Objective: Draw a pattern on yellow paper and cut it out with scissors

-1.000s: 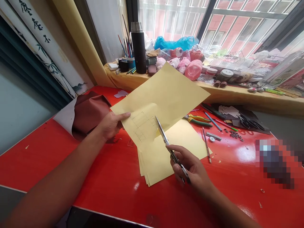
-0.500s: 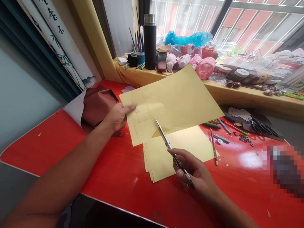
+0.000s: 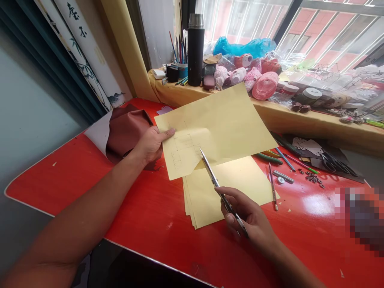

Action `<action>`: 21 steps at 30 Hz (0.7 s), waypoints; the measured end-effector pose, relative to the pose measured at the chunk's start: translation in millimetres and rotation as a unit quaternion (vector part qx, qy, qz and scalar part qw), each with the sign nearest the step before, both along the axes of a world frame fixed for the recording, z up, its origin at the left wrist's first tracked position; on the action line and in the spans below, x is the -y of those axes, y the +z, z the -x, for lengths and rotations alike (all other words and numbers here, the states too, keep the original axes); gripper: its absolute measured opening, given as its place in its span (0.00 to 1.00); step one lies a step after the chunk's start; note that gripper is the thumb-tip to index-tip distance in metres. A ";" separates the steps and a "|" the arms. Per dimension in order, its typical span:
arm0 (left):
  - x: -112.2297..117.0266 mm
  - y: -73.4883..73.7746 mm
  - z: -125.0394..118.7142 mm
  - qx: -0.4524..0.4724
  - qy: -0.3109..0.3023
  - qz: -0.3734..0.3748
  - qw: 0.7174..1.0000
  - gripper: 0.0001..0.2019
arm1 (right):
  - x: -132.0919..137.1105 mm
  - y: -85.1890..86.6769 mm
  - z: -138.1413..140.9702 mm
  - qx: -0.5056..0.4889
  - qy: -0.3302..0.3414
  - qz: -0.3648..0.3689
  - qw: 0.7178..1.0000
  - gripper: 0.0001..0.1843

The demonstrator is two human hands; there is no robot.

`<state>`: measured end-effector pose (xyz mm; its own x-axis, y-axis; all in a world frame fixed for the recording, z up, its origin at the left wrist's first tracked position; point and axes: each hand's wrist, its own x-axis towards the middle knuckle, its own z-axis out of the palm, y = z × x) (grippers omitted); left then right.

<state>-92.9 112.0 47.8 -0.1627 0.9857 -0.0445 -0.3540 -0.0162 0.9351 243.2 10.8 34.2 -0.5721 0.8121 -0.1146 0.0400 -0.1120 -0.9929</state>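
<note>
My left hand (image 3: 151, 145) grips the left edge of a yellow paper sheet (image 3: 228, 120), thumb on top, holding it above the table. Thin pencil-drawn rectangles mark the sheet's left part. My right hand (image 3: 244, 212) is closed around silver scissors (image 3: 213, 180), seen nearly edge-on. Their blades look closed, pointing up and left, with the tip over the sheet near the pencil lines. By the blades the sheet's lower edge shows a small bent corner. Beneath it, a stack of similar yellow sheets (image 3: 231, 188) lies on the red table (image 3: 150, 236).
Rolled brown leather-like material (image 3: 129, 130) lies behind my left hand. To the right are a pencil (image 3: 273, 188), small metal rings (image 3: 313, 177), pens and black-handled scissors (image 3: 333, 162). A black thermos (image 3: 195, 52) and pink yarn-like rolls (image 3: 265, 85) crowd the windowsill.
The whole view has shifted slightly, so most things appear a little further right. The sheet is tilted slightly differently; both hands keep their holds.
</note>
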 end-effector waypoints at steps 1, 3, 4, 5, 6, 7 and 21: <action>-0.2 -0.5 0.1 0.002 -0.003 0.002 1.000 0.16 | 0.0 -0.1 0.0 -0.001 0.001 -0.001 1.000 0.26; -0.5 -1.5 0.2 0.006 -0.008 0.007 1.000 0.18 | -0.1 -0.2 0.2 -0.001 0.000 -0.002 1.000 0.27; -0.7 -1.9 0.2 0.007 -0.010 0.009 1.000 0.18 | -0.2 -0.3 0.3 0.000 -0.001 -0.002 1.000 0.27; -0.8 -2.4 0.3 0.009 -0.013 0.011 1.000 0.19 | -0.3 -0.4 0.5 0.000 -0.003 -0.003 1.000 0.27; -0.9 -2.9 0.3 0.010 -0.015 0.013 1.000 0.19 | -0.5 -0.6 0.7 -0.001 -0.004 -0.004 1.000 0.28; -1.0 -3.3 0.3 0.011 -0.017 0.014 1.000 0.20 | -0.6 -0.8 0.8 -0.003 -0.006 -0.004 1.000 0.28; -0.5 -8.4 2.5 0.003 -0.038 0.030 0.999 0.27 | -0.7 -1.8 0.6 -0.019 -0.021 -0.003 1.000 0.29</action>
